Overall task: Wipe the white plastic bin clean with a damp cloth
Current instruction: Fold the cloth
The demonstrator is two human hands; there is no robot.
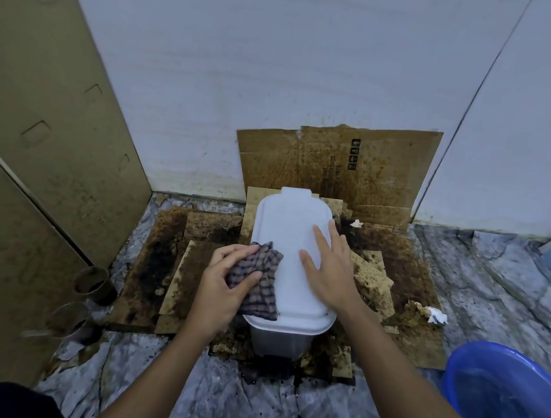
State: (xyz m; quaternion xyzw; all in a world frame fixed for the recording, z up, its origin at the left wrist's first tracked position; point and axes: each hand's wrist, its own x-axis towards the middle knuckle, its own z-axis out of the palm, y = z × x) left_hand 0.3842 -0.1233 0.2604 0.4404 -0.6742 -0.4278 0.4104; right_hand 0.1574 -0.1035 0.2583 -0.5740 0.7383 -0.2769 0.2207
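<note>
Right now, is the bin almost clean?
Partway, I think. The lid already looks white on top. The left hand grips the checked cloth at its near left edge, and the right hand lies flat on it. The bin front below is still to wipe.

The upright cardboard sheet (380,171) bears black handling symbols and sideways print too blurred to read.

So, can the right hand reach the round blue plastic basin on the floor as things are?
Probably yes. The right hand lies flat and empty on the white plastic bin's lid, and the round blue plastic basin stands to that same side, with nothing tall between them.
</note>
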